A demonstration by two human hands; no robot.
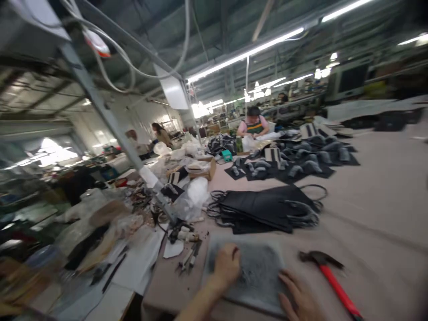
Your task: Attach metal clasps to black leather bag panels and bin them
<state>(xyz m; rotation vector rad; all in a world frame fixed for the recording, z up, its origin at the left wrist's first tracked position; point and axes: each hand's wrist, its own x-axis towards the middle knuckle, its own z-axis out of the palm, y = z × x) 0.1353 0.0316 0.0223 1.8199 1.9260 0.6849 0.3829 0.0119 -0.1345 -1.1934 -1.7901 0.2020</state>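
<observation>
A grey, worn rectangular slab (pixel 259 261) lies flat on the table just in front of me. Over its left part, my left hand (pixel 227 265) is closed with the fingers curled in; whatever is in them, if anything, is hidden. My right hand (pixel 299 296) rests at the slab's right edge, fingers stretched out and apart, holding nothing. To the right lies a claw hammer (pixel 329 274) with a red handle and dark head, apart from my hand. Beyond the slab is a stack of flat black bags (pixel 261 207) with looped handles.
Left of the slab lie slim hand tools (pixel 191 256) and small white pieces. A metal post (pixel 113 127) rises at the table's left edge, near crumpled plastic bags (pixel 197 191). Farther back are black pieces with grey straps (pixel 294 162), a teal box (pixel 226 155) and a seated person (pixel 253 125).
</observation>
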